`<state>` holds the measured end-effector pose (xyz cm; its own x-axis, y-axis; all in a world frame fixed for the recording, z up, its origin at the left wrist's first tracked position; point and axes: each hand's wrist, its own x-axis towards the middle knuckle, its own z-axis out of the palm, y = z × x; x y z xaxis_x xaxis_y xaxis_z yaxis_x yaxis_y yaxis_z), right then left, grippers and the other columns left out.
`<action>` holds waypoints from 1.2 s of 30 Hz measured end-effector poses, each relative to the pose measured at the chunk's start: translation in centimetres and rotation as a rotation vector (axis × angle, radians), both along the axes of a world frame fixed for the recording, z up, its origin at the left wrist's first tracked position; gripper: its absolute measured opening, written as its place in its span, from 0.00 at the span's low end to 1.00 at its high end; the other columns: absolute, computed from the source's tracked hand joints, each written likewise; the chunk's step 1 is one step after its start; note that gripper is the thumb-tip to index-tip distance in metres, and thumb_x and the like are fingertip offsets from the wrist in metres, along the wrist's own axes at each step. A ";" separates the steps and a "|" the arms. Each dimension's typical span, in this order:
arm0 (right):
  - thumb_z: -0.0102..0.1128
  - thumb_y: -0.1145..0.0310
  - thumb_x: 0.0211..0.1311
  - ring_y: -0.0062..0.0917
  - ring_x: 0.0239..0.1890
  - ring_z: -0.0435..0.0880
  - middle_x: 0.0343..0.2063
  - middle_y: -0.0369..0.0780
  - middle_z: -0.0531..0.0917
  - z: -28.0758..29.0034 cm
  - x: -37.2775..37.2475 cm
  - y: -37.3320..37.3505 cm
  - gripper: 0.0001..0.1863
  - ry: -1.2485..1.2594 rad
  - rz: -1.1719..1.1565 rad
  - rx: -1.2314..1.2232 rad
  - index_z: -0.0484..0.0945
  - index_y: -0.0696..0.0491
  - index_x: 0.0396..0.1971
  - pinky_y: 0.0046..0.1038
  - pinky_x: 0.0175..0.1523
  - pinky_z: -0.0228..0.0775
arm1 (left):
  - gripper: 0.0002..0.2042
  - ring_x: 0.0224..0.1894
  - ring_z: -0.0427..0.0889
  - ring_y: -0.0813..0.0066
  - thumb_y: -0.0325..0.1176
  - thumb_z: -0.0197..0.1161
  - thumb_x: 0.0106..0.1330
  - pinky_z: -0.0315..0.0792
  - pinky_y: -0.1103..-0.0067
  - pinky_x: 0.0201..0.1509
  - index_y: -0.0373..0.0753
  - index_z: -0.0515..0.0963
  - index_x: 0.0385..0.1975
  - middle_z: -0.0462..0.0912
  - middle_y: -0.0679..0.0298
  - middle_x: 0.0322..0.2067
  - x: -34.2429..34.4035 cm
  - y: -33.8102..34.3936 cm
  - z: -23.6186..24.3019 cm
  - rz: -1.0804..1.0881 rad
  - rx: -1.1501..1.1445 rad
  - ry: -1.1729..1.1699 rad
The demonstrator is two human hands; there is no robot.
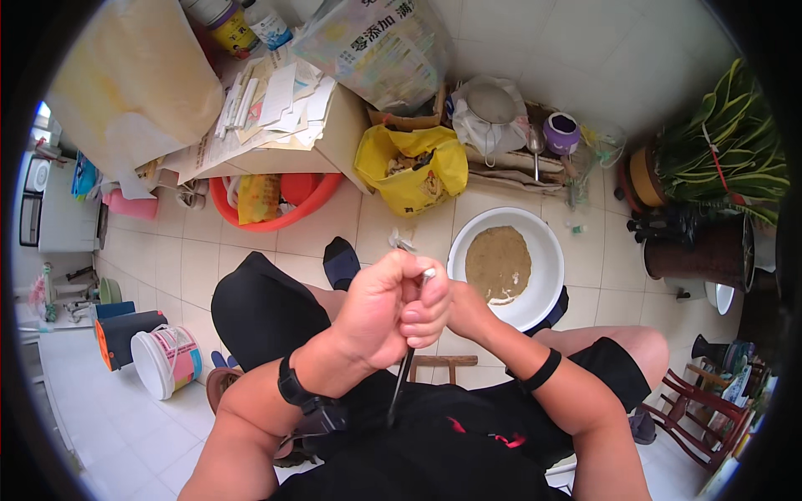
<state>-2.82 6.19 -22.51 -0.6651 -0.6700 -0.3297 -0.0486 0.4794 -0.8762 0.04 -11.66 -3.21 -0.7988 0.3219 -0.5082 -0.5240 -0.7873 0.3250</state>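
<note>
Left hand (380,305) and right hand (430,309) (pressed together) grip a slim dark metal tool (401,384) above a round white basin (547,250)

A round white plastic basin (543,250) holds a tan-brown mass (497,263). A crumpled yellow plastic bag (413,167) lies near an orange-red plastic tub (276,221). The tiled floor (192,259) is off-white.

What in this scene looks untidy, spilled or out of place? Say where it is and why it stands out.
Loose papers lie in a jumbled heap on the cardboard box, some overhanging its edge. A small white scrap sits on the floor tiles beside the white basin. The yellow bag sags open. Nothing looks spilled or broken.
</note>
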 end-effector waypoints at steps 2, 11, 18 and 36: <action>0.53 0.54 0.75 0.49 0.32 0.81 0.27 0.56 0.81 -0.8 0.1 0.0 0.23 -0.063 -0.032 -0.025 0.76 0.62 0.31 0.43 0.41 0.72 | 0.18 0.14 0.58 0.77 0.40 0.46 0.71 0.59 0.78 0.18 0.39 0.67 0.19 0.59 0.70 0.12 0.0 0.0 0.3 0.004 0.046 0.001; 0.54 0.52 0.75 0.49 0.30 0.80 0.25 0.55 0.80 0.6 -0.2 -0.3 0.25 -0.046 -0.066 -0.012 0.76 0.62 0.30 0.44 0.40 0.71 | 0.17 0.12 0.54 0.80 0.39 0.45 0.72 0.55 0.80 0.16 0.42 0.66 0.19 0.57 0.72 0.11 0.7 0.0 -0.3 0.003 -0.160 -0.035; 0.49 0.54 0.75 0.55 0.44 0.83 0.39 0.60 0.84 -9.2 1.7 -1.1 0.23 -0.200 0.003 0.284 0.78 0.63 0.43 0.47 0.54 0.73 | 0.15 0.14 0.58 0.84 0.40 0.50 0.77 0.56 0.83 0.16 0.41 0.71 0.28 0.60 0.75 0.16 -2.4 -6.3 -1.4 0.259 -0.204 -0.005; 0.52 0.70 0.66 0.49 0.52 0.85 0.44 0.55 0.86 -22.3 7.4 -1.7 0.13 -0.266 -0.026 0.539 0.80 0.59 0.45 0.42 0.58 0.75 | 0.13 0.23 0.72 0.82 0.41 0.59 0.78 0.68 0.85 0.23 0.35 0.79 0.42 0.75 0.70 0.24 -3.5 -9.2 -5.6 0.610 -0.523 -0.058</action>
<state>4.54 4.45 -44.86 -0.5272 -0.3468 -0.7757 0.1561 0.8579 -0.4896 -3.45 -20.89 -8.79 -0.7249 -0.4532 -0.5189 -0.0787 -0.6938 0.7158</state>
